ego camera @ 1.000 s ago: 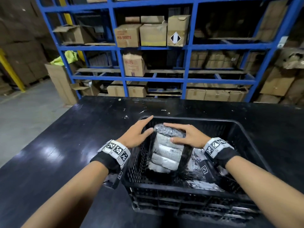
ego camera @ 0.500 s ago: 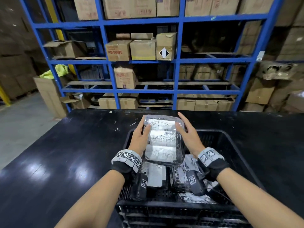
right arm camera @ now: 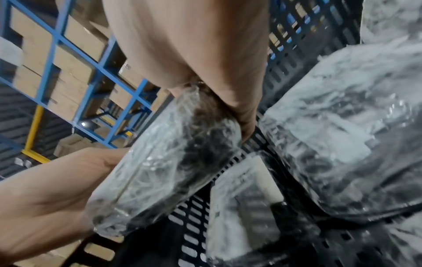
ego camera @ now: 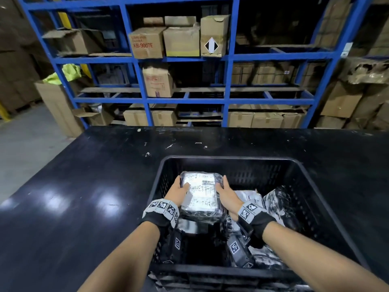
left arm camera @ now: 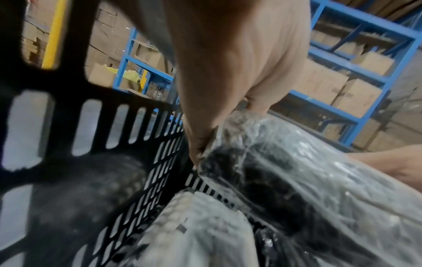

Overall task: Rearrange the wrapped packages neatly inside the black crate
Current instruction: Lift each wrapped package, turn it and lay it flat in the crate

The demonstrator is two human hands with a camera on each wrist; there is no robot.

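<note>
A black crate [ego camera: 231,163] with slotted walls is seen on a dark bench [ego camera: 84,186], its contents only partly ordered. A package wrapped in clear film [ego camera: 201,194], dark inside with a white printed label and barcode facing up, is held above the crate floor toward the 10 o'clock corner, clasped at its two side edges and tilted slightly. Beneath it, at 7 o'clock, a flat white-labelled package [right arm camera: 246,195] is laid on the perforated floor. Toward 3 o'clock, further film-wrapped packages [ego camera: 275,199] are heaped unevenly against the right wall, one leaning on another; their number cannot be told.
</note>
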